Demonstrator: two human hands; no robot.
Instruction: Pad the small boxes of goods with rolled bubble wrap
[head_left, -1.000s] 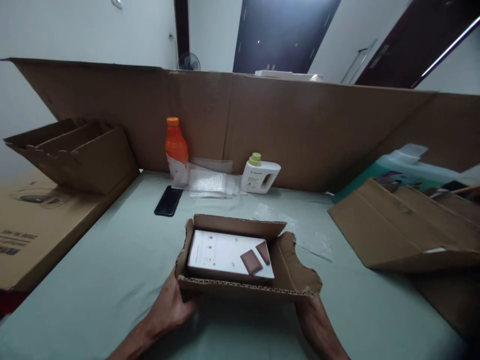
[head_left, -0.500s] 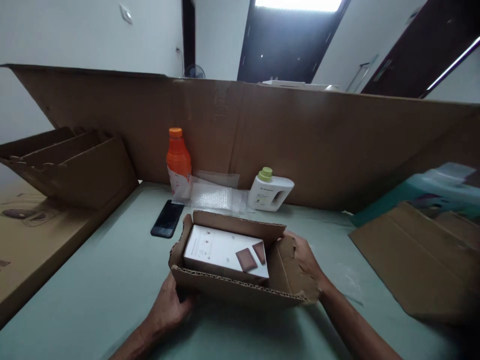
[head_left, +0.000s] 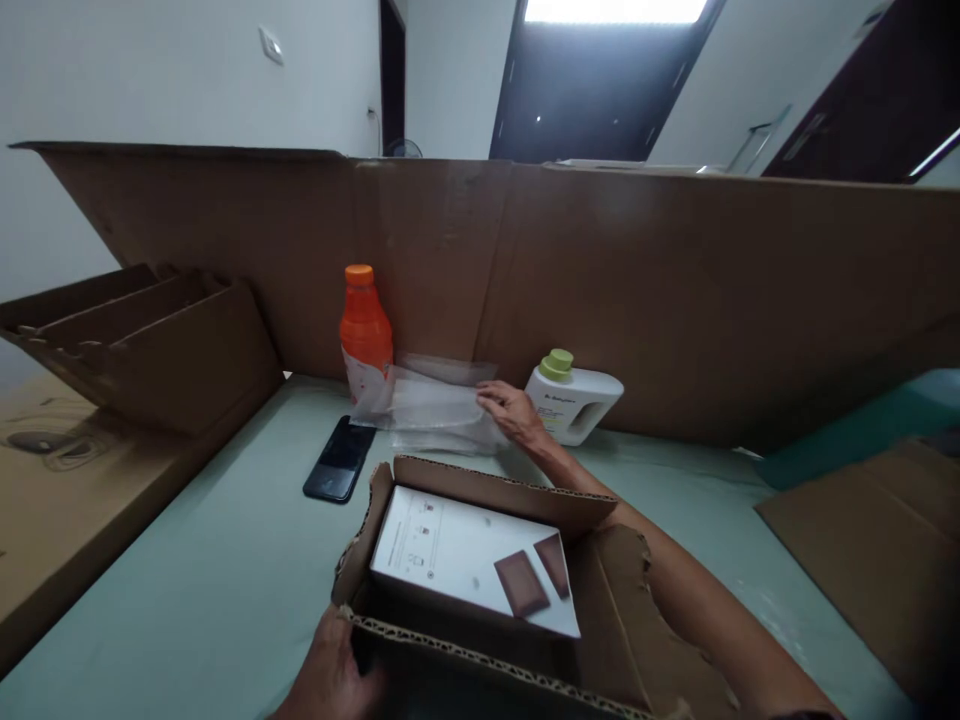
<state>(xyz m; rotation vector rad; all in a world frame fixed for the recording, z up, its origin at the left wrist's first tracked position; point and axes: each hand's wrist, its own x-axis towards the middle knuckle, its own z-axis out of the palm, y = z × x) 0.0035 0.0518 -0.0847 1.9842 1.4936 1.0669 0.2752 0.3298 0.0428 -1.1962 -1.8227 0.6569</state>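
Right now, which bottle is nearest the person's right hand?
The white bottle with the green cap, close by the right hand; the orange bottle and the teal container at far right are farther away.

Matt cardboard box (head_left: 555,505), smooth translucent plastic bags (head_left: 435,405)

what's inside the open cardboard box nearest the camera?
A white carton, its top printed with brown shapes. Anything beneath it in the cardboard box is covered.
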